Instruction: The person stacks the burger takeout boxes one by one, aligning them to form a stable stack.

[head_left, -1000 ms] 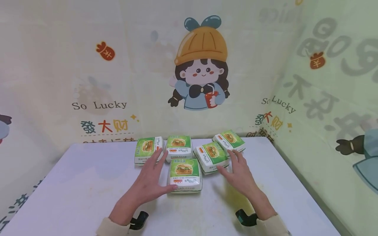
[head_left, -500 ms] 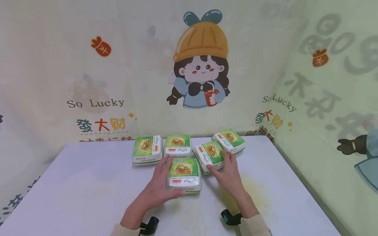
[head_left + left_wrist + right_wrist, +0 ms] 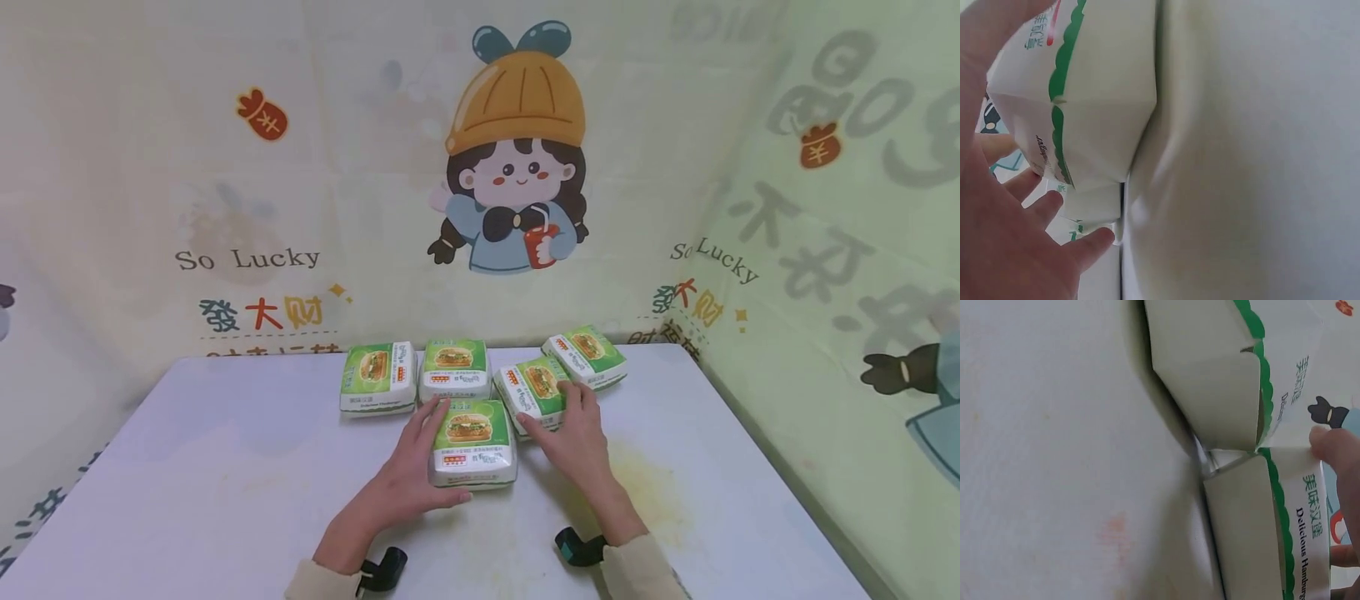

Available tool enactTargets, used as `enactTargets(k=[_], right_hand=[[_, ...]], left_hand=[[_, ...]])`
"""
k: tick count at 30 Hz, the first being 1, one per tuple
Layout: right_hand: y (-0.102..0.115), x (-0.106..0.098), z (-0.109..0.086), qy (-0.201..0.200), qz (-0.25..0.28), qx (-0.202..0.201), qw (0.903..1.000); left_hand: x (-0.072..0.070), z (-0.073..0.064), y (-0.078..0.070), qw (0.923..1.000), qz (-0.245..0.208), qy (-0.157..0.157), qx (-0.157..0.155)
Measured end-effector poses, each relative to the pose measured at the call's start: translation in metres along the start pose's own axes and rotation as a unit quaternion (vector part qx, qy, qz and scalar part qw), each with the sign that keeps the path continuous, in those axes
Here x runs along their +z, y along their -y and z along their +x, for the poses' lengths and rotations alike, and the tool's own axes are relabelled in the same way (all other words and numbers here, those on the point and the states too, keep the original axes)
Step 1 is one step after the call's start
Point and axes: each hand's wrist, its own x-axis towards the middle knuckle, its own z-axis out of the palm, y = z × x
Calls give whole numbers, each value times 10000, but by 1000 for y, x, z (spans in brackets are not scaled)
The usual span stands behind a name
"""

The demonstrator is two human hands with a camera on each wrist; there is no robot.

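Note:
Several hamburger boxes with green and white printed lids sit on a white table. My left hand (image 3: 411, 471) is around the left side of the front hamburger box (image 3: 474, 442). Its fingers lie along the box's left edge and the thumb is low before the front face; the left wrist view has the fingers spread, one fingertip at the box side. My right hand (image 3: 579, 433) pinches the tilted hamburger box (image 3: 531, 387), thumb at its front-left and fingers at its right. In the right wrist view, the thumb (image 3: 1335, 447) lies at that box's upper edge.
Behind stand a left hamburger box (image 3: 378, 375), a middle one (image 3: 454, 367) and an angled one (image 3: 588, 354) at the back right. The white table (image 3: 225, 483) ends at a printed cloth backdrop (image 3: 375, 208). Both wrists carry small black cameras.
My left hand has moved right, from beside the left box to around the front box. My right hand has moved left onto the tilted box. The boxes look unmoved.

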Motion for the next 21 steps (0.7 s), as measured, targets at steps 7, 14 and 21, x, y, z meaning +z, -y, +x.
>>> enactTargets(k=[7, 14, 21], right_hand=[[6, 2, 0, 22, 115, 180, 9998], [5, 2, -1, -7, 261, 167, 9995], [0, -2, -5, -51, 358, 240, 9991]], left_hand=[[3, 2, 3, 10000, -33, -61, 28], [3, 1, 4, 9994, -20, -322, 157], [5, -3, 5, 9995, -22, -259, 162]])
